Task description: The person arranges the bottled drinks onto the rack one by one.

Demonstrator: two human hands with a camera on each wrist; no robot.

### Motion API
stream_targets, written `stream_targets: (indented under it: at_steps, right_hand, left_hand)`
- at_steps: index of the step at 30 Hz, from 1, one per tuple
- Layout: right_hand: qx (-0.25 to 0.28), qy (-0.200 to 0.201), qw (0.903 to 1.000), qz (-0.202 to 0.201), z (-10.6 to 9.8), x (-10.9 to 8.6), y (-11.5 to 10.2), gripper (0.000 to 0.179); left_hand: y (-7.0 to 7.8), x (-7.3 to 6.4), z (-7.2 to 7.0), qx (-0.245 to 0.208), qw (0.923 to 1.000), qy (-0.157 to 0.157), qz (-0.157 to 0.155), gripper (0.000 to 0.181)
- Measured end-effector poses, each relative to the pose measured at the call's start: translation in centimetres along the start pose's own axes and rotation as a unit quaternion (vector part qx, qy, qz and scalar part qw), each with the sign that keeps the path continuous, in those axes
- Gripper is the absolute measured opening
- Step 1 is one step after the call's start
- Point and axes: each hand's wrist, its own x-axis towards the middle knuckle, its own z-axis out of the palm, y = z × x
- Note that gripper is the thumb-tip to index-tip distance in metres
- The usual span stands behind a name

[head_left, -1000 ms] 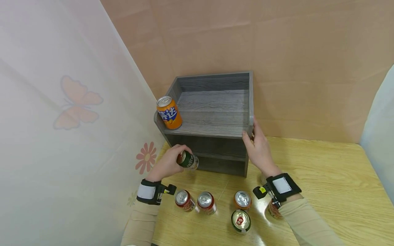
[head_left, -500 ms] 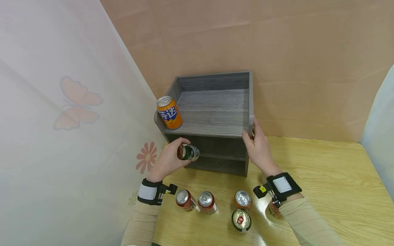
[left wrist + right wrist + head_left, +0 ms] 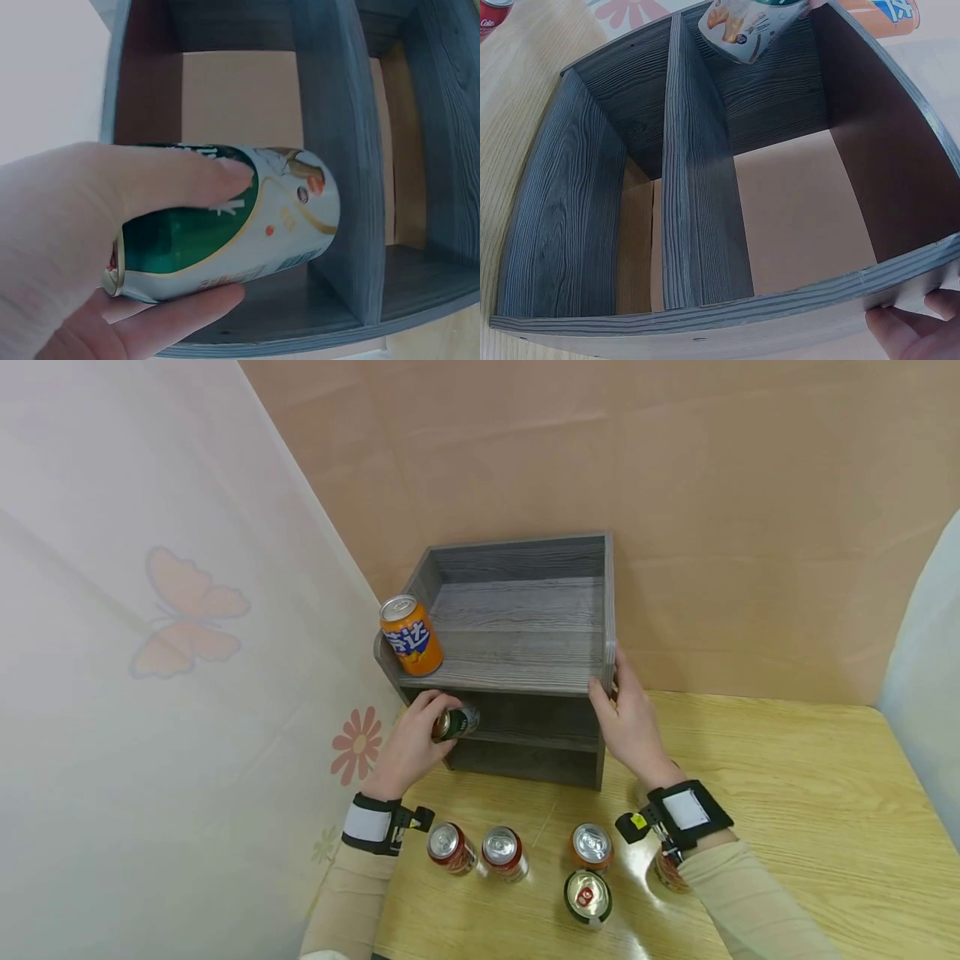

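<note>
The left hand [image 3: 414, 740] curls round a green-and-white can [image 3: 289, 210], tipped sideways at the opening under the top of the gray shelf [image 3: 517, 606]; its lid end is partly covered. The right hand [image 3: 632, 727] grips the shelf's side, fingers partly hidden.

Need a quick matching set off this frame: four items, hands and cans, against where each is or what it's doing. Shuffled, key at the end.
1. Left hand
2. Orange can with blue patch
3. Right hand
4. Two red cans side by side

A. Gripping the right side of the shelf unit
B. Standing on the table
C. Holding a green-and-white can
D. On the top level, left end

Pairs: 1-C, 2-D, 3-A, 4-B
</note>
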Motion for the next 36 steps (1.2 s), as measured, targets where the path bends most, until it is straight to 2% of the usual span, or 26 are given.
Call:
stream_targets:
  at_steps: [11,19,31,36]
  right_hand:
    - [0.000,-0.001,1.0000,-0.001,0.1,0.0,0.0,0.067]
    - [0.004,-0.004,1.0000,0.002,0.3,-0.1,0.1,0.067]
    - [0.012,-0.009,0.9999,0.004,0.3,0.0,0.1,0.067]
    - [0.012,-0.008,0.9999,0.006,0.2,0.0,0.1,0.066]
  left_hand:
    - [-1.0,-0.2,0.8,0.064,0.9978,0.017,0.008,0.059]
    - [-1.6,-0.4,1.2,0.073,0.9970,0.028,-0.001,0.060]
    - [-1.8,0.0,1.2,0.082,0.9962,0.014,-0.025,0.063]
    - [-2.0,0.2,1.4,0.074,0.9964,0.027,-0.032,0.063]
